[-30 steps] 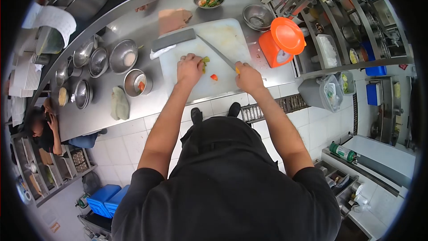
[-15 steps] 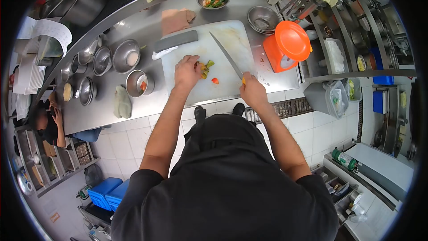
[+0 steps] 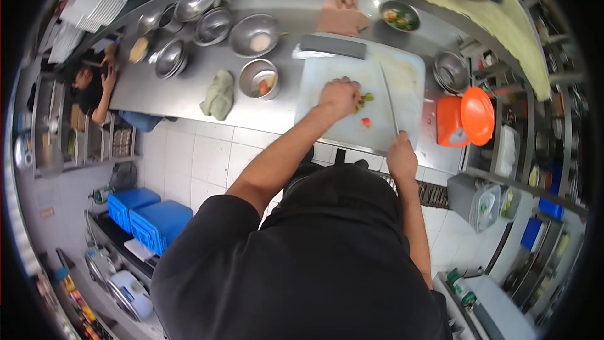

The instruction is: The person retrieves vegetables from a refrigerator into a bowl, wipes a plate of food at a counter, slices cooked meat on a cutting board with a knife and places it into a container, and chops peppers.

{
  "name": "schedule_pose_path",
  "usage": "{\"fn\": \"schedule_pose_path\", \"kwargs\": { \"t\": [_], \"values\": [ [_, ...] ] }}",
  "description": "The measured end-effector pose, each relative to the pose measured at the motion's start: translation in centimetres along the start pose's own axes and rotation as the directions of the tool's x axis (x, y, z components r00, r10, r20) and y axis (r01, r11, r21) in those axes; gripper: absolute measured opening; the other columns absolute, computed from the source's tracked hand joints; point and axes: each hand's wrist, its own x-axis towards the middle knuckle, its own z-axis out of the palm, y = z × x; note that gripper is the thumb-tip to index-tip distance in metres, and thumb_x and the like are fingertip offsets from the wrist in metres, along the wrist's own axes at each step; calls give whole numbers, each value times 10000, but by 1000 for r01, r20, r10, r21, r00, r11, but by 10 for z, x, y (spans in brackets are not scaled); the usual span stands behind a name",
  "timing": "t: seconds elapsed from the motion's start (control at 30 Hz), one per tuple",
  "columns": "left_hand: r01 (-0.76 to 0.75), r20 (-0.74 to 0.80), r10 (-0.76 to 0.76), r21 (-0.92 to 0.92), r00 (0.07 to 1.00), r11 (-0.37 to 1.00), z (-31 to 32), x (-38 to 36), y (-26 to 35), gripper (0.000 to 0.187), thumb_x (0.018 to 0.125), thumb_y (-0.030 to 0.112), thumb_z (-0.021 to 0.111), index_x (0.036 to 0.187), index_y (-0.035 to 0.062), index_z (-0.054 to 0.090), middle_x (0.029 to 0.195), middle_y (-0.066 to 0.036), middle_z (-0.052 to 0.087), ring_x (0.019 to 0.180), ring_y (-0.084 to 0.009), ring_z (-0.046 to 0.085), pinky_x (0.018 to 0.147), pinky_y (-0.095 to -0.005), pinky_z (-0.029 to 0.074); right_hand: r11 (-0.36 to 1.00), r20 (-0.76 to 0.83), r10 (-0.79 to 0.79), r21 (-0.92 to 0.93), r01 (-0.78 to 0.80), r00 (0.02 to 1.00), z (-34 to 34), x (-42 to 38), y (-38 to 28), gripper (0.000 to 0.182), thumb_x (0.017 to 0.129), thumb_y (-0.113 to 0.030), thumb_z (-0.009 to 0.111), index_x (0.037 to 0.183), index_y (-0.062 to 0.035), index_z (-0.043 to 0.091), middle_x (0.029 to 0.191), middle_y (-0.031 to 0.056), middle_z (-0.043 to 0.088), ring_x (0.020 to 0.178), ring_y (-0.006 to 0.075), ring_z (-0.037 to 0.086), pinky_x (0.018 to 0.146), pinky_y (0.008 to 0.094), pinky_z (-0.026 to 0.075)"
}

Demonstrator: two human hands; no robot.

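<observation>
On the white cutting board, my left hand is closed over green and yellow vegetable pieces that stick out beside its fingers. My right hand grips a long knife by the handle at the board's near edge. Its blade lies over the board's right part, pointing away from me and apart from the pieces. A small red vegetable piece sits between my left hand and the blade. A long grey block rests along the board's far edge.
Left of the board are a steel pot with reddish pieces, a crumpled greenish cloth and several bowls. An orange scale and stacked bowls stand to the right. A bowl of chopped vegetables sits beyond. Another person is at far left.
My view has turned left, so the counter and board appear farther right. Both hands keep about the same places on the board, with the knife still in my right hand.
</observation>
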Motion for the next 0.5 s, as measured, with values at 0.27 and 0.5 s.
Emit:
{"fn": "schedule_pose_path", "kwargs": {
  "t": [0.27,0.5],
  "values": [
    [-56,-207,14,-197,978,979,-10,-30,-5,342,858,159,729,1183,61,701,1128,-162,678,1032,-373,672,895,-451,561,999,-191,9,-34,-16,982,-19,-5,-13,678,950,-117,614,1572,-78,347,1269,232,630,1046,431,681,855,519,566],
    [-102,-412,-88,-417,907,903,-32,-58,-23,396,884,80,702,1277,49,661,1240,-191,673,1173,-360,648,995,-440,538,989,-317,-129,-116,96,940,18,23,28,665,909,-145,679,1521,-47,439,1231,202,629,1100,385,623,937,525,508]
  ]
}}
